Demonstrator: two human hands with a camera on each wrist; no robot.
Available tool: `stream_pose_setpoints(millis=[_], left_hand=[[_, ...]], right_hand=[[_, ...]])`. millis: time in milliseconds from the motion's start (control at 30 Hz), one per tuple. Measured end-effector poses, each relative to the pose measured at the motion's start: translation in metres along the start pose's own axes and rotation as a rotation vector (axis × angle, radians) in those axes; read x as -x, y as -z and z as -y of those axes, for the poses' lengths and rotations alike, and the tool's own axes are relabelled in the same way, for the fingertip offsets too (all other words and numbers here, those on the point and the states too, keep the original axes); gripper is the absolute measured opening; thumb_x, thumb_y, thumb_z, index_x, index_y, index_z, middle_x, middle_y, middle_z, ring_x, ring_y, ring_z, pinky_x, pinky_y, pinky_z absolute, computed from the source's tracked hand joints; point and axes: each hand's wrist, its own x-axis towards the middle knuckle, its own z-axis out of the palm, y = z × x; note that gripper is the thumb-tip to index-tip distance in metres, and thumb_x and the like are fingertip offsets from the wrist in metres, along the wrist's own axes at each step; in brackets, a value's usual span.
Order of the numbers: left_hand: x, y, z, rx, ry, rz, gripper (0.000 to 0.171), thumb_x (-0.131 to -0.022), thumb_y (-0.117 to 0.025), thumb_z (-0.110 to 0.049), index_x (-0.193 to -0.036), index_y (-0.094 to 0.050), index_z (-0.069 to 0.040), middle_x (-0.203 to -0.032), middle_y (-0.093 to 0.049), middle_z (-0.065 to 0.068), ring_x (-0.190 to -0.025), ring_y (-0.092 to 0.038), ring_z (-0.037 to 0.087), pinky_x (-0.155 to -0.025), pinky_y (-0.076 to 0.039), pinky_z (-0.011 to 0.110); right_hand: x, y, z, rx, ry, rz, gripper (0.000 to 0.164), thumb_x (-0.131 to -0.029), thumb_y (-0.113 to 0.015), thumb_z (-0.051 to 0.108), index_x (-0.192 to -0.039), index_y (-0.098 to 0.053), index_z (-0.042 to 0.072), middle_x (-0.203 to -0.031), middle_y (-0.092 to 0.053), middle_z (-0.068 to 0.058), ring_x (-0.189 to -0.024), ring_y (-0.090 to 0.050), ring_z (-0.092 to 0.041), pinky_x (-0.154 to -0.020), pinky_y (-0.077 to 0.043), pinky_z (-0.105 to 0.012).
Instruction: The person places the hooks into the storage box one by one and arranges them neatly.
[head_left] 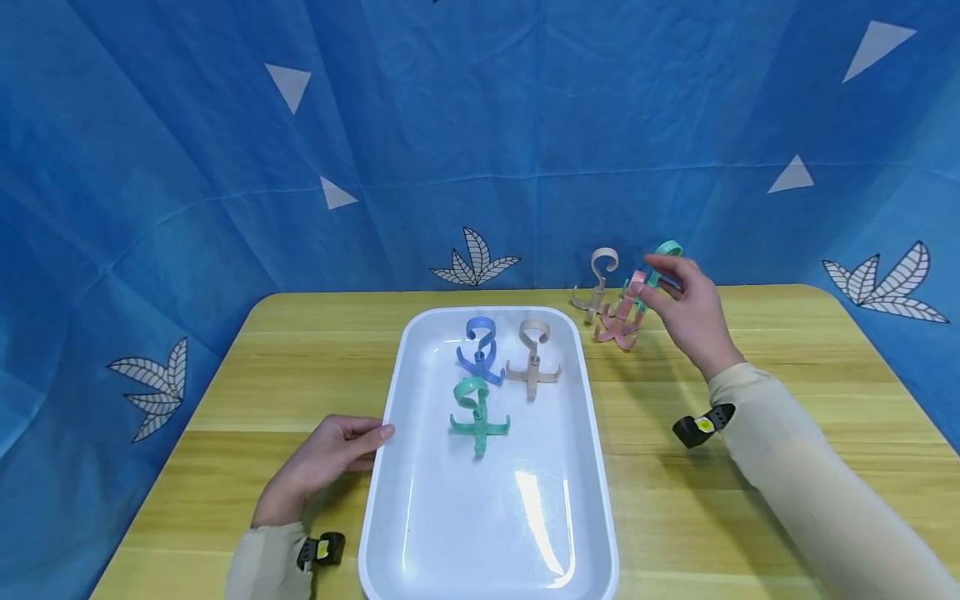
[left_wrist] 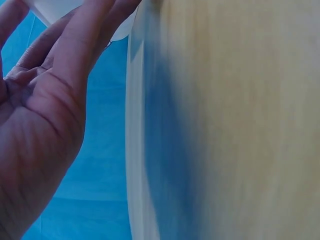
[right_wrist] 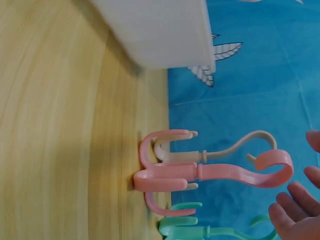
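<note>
My left hand (head_left: 330,458) holds the left rim of a white tray (head_left: 472,533), thumb over the edge and fingers below it. The left wrist view shows this hand (left_wrist: 45,115) with its fingers reaching up to the tray. Beyond the tray's far right corner, my right hand (head_left: 693,308) is beside a pink multi-prong hanging hook (head_left: 621,321) that stands upright. In the right wrist view the spread fingers (right_wrist: 292,207) are just off its curved top, holding nothing. A beige hook (head_left: 597,302) and a green hook (head_left: 667,248) stand close behind the pink one.
Inside the tray are a blue hook (head_left: 480,360), a second beige hook (head_left: 533,367) and a second green hook (head_left: 479,425). The tray stands on a wood-grain table (head_left: 300,358). A blue cloth (head_left: 420,125) with leaf and triangle prints hangs behind the table.
</note>
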Motion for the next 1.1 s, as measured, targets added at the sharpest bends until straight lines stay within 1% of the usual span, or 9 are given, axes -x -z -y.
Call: stream_pose_setpoints(millis=[267, 433, 733, 933, 1100], left_hand=[[-0.001, -0.002, 0.001, -0.021, -0.007, 0.019, 0.05, -0.1, -0.06, -0.025, -0.128, -0.055, 0.016, -0.121, -0.062, 0.027, -0.105, -0.065, 0.031, -0.086, -0.056, 0.04], [-0.001, 0.0, 0.001, -0.031, -0.015, 0.0, 0.051, -0.1, -0.061, -0.026, -0.128, -0.055, 0.016, -0.121, -0.062, 0.026, -0.105, -0.066, 0.031, -0.086, -0.057, 0.04], [-0.001, 0.0, 0.0, -0.017, -0.019, 0.021, 0.051, -0.1, -0.06, -0.026, -0.129, -0.054, 0.016, -0.123, -0.061, 0.027, -0.107, -0.065, 0.032, -0.087, -0.056, 0.04], [-0.001, 0.0, 0.0, -0.009, -0.008, 0.012, 0.051, -0.101, -0.06, -0.026, -0.129, -0.054, 0.016, -0.122, -0.062, 0.028, -0.105, -0.066, 0.032, -0.085, -0.056, 0.04], [0.0, 0.0, 0.0, -0.006, -0.003, 0.005, 0.052, -0.1, -0.061, -0.026, -0.129, -0.054, 0.016, -0.121, -0.062, 0.027, -0.104, -0.066, 0.031, -0.085, -0.057, 0.04]], right_hand=[[-0.001, -0.002, -0.004, 0.028, -0.048, 0.038, 0.054, -0.099, -0.063, 0.021, -0.143, -0.043, -0.003, -0.143, -0.041, -0.019, -0.135, -0.038, -0.033, -0.11, -0.036, -0.047], [-0.007, -0.005, -0.006, 0.02, -0.06, 0.069, 0.058, -0.099, -0.063, 0.023, -0.145, -0.04, -0.003, -0.145, -0.04, -0.02, -0.135, -0.037, -0.033, -0.11, -0.036, -0.046], [-0.008, -0.003, -0.011, 0.04, -0.093, 0.059, 0.045, -0.101, -0.058, 0.015, -0.139, -0.046, -0.004, -0.137, -0.048, -0.02, -0.128, -0.045, -0.033, -0.106, -0.041, -0.046], [-0.008, -0.002, -0.011, 0.062, -0.096, 0.062, 0.046, -0.1, -0.06, 0.019, -0.138, -0.048, -0.004, -0.135, -0.05, -0.02, -0.127, -0.046, -0.033, -0.103, -0.044, -0.047], [-0.007, -0.001, -0.011, 0.084, -0.093, 0.034, 0.045, -0.098, -0.063, 0.023, -0.135, -0.052, -0.001, -0.131, -0.054, -0.015, -0.123, -0.05, -0.029, -0.101, -0.047, -0.044]])
